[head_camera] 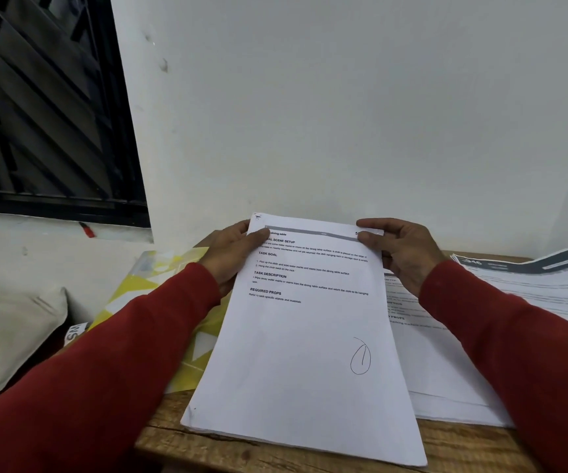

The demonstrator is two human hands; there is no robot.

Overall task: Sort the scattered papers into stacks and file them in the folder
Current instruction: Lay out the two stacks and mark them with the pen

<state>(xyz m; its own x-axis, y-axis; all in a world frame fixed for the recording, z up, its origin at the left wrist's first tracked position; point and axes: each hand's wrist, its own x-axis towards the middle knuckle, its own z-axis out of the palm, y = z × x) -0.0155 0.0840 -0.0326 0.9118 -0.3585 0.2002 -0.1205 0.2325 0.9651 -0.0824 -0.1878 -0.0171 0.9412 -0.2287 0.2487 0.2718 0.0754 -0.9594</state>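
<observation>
Left hand [233, 254] grips the upper left corner of a paper stack [303, 339], thumb on top of the sheet, fingers behind the edge. Right hand [400, 252] pinches the upper right corner of the same stack, thumb on the printed header. Both sleeves are red. Stack sits centre frame, far end held by the hands, near end resting on the wooden table [310, 454] at the bottom edge. Top sheet shows printed headings (TASK GOAL, TASK DESCRIPTION, REQUIRED PROPS) and a pen-drawn loop in its lower right. Yellow folder [160, 278] with white triangle pattern lies left of the stack, partly under the left forearm and under the stack's left edge. Second pile of papers [446, 367] lies flat on the table just right of the held stack, partly hidden by the right arm. More printed sheets [535, 285] fan out at right edge of frame, one with a dark header band. Beige cushion [13, 336] at lower left, off the table. Dark window grille [47, 104] upper left, white wall behind.
</observation>
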